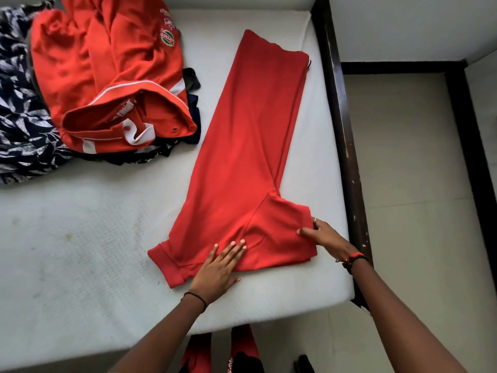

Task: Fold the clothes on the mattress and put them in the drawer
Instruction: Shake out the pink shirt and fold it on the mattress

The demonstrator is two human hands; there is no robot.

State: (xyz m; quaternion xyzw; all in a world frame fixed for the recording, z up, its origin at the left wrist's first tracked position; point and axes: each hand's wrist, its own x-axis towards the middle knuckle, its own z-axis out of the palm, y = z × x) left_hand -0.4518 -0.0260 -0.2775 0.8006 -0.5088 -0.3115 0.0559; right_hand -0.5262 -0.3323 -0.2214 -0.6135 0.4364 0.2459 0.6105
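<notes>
1. I was mid-fold on the plain red knit shirt (pixel 250 146). It lay lengthwise on the white mattress (pixel 80 238), near the right edge.
2. My left hand (pixel 219 267) sat flat on the shoulder end, fingers (pixel 234 250) straight and spread, pinning it down.
3. My right hand (pixel 322 238) was pinching the short sleeve (pixel 285 227) that stuck out sideways.
4. Next move, I reckon: flip that sleeve in over the body, then fold the hem up. The crumpled red polo pile (pixel 107 76) still needed folding.

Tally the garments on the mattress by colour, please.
plain red shirt, spread flat: 1
red shirt with white trim, heaped: at least 1
navy leaf-print garment: 1
dark pieces under the heap: at least 1
Total: at least 4; the heap's folds may hide more.
</notes>
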